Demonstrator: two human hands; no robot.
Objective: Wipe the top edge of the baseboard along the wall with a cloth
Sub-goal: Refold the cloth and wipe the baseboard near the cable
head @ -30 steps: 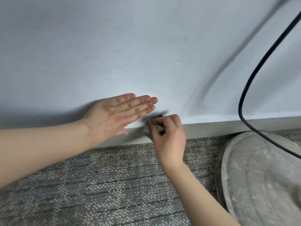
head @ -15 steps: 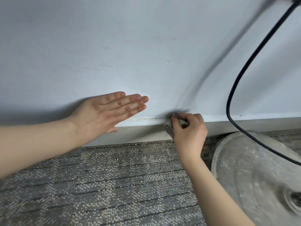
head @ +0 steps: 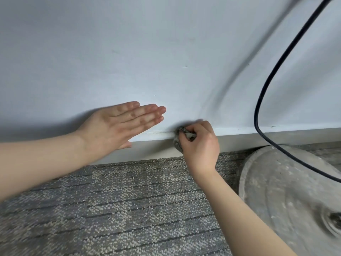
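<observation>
The baseboard [head: 239, 142] ran left to right along the foot of the wall [head: 129, 52]. It was a long grey strip that climbed slightly toward the right from where I stood, and its top edge was the thin line where grey met the pale paint.

The right hand [head: 200, 145] was at that line, its fingers [head: 203, 126] curled tight around a small bunched cloth [head: 177, 143]. The wad was too crumpled to show any long axis. A mesh-patterned bit of it poked out past the thumb and fingertips and touched the top edge, and the rest bulged out of the left side of the fist, against the face of the board.

Just to the left of those fingers, and apart from them, the left hand [head: 114, 128] lay flat on the wall. Its fingers were straight and close together, pointing right and a little up, and its thumb hung low over the board.

Below the wrists was grey flecked carpet [head: 129, 200] laid in bands. To the right of the clenched fingers a black cable [head: 265, 89] looped down the wall and crossed a dusty round grey disc [head: 286, 191] that sat on the floor against the board.
</observation>
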